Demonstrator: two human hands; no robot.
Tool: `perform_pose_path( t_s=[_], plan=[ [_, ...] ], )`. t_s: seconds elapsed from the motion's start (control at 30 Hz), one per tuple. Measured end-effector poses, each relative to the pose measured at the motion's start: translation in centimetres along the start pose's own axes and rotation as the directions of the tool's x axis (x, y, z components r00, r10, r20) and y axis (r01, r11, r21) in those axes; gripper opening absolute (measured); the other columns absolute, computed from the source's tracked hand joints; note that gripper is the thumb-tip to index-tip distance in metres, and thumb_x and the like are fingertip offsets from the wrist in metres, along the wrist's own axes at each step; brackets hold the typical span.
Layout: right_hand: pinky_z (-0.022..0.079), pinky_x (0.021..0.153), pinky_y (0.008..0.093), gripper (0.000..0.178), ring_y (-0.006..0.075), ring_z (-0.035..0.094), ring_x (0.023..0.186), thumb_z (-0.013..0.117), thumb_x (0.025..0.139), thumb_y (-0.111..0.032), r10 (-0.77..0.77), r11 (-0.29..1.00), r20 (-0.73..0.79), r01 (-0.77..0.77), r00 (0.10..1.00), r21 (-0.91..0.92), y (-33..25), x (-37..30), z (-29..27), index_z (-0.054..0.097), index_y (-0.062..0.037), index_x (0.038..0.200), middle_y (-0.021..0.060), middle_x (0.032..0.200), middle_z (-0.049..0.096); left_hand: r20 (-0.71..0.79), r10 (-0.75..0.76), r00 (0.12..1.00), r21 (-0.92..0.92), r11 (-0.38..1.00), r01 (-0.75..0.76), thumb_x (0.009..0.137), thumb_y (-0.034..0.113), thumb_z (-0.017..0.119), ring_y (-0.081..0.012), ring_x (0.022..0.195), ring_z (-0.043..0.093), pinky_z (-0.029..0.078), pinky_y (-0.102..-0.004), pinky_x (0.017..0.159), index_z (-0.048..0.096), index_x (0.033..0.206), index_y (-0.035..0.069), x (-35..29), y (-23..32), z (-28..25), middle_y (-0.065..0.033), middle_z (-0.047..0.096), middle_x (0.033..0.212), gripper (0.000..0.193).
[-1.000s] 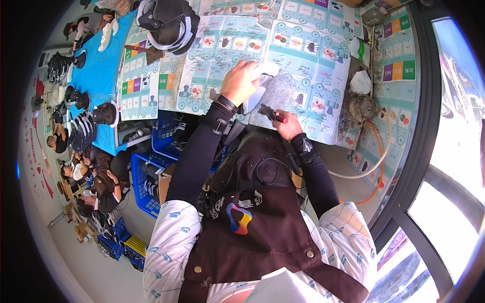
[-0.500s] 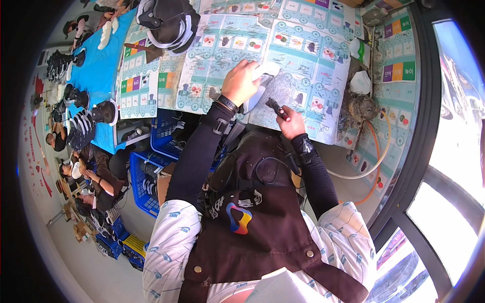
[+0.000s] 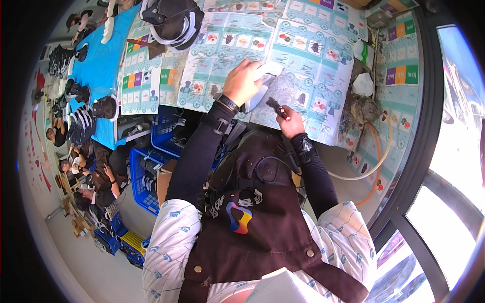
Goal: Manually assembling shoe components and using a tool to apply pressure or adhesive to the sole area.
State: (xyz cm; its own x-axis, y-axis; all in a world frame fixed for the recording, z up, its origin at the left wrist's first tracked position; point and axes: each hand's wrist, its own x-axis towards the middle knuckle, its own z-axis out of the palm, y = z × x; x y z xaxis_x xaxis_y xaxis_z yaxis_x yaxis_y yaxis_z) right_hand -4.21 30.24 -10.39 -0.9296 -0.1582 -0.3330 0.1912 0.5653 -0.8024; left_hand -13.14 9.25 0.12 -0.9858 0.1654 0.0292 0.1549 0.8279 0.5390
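Note:
My left hand (image 3: 241, 86) is closed around a white shoe sole (image 3: 272, 69), raised over the paper-covered workbench. The fingers hide its middle, and a pale grey part of it shows below the hand. To the right, my right hand (image 3: 290, 121) grips a small brush (image 3: 276, 107) with dark bristles and a reddish handle. The bristles point up and left toward the sole, with a gap between them. Beneath both hands lie printed sheets (image 3: 308, 76), smudged with dark marks.
Dark shoes with white soles (image 3: 174, 25) stand at the bench's far left. A brown-handled tool (image 3: 141, 43) lies beside them. Blue baskets (image 3: 144, 182) sit below left. At right are a grimy fitting (image 3: 365, 108), an orange hose (image 3: 378, 151) and a window frame. Co-workers (image 3: 103, 171) are at far left.
The view has shifted slightly, while both hands keep nearly the same pose and hold. At far left, a co-worker's arm has changed position.

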Motion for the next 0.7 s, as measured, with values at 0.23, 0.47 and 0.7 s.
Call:
perform_pose_path(
  t_s=[0.23,0.47,0.7],
  plan=[
    [0.053,0.074,0.0548,0.021,0.0488,0.067,0.081,0.063,0.08,-0.02,0.007,0.999,-0.058,-0.01,0.998,-0.038,-0.2,0.2,0.0,0.067,-0.0045,0.093,0.0271,0.078,0.067,-0.006,0.002,1.0,0.003,1.0,-0.002,0.083,0.015,0.073,-0.0384,0.094,0.066,0.055,-0.046,0.083,0.066,0.11,0.008,-0.2,0.1,-0.1,-0.0145,0.064,0.102,0.028],
    [0.054,0.079,0.0537,0.026,0.0495,0.067,0.086,0.064,0.08,-0.021,-0.004,1.0,0.027,0.005,1.0,-0.005,0.0,-0.1,0.8,0.069,-0.0029,0.097,0.0294,0.085,0.068,-0.01,0.013,1.0,0.0,1.0,-0.013,0.083,0.016,0.073,-0.0388,0.095,0.066,0.055,-0.0465,0.083,0.066,0.109,0.007,-0.2,0.0,-0.1,-0.0146,0.064,0.102,0.028],
    [0.054,0.079,0.0537,0.026,0.05,0.067,0.085,0.063,0.08,-0.021,-0.025,1.0,0.081,0.024,0.996,0.013,0.4,0.1,0.7,0.069,-0.003,0.098,0.03,0.085,0.068,0.007,0.011,1.0,0.003,1.0,-0.011,0.084,0.016,0.073,-0.039,0.095,0.067,0.055,-0.0467,0.083,0.067,0.111,0.008,-0.3,-0.1,-0.1,-0.0147,0.064,0.103,0.029]
  ],
)
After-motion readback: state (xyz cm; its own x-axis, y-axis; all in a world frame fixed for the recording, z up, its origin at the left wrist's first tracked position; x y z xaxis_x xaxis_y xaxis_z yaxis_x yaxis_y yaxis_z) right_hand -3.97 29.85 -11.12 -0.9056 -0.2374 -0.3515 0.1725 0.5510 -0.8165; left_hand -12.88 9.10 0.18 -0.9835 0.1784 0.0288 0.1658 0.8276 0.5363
